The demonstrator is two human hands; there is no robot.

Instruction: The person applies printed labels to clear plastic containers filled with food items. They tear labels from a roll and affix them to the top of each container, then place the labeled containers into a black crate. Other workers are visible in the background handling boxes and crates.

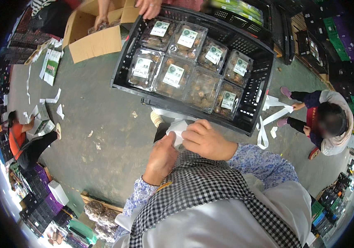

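Note:
My left hand [162, 156] and my right hand [206, 141] are together in front of my checked apron, both closed on a white paper strip [177, 129]. It looks like label backing, though my fingers hide part of it. Just beyond them is a black plastic crate [230, 124] with several clear plastic boxes of brown mushrooms. Most boxes, such as the mushroom box [172, 78] in the near row, carry a white and green label. One mushroom box [203, 89] in that row shows no label.
Another person's hand [149, 7] rests on the crate's far left corner, beside an open cardboard box [96, 45]. A person [329, 115] at right is near trailing white strips [278, 115]. Another person [20, 142] bends at far left. Paper scraps [60, 111] litter the floor.

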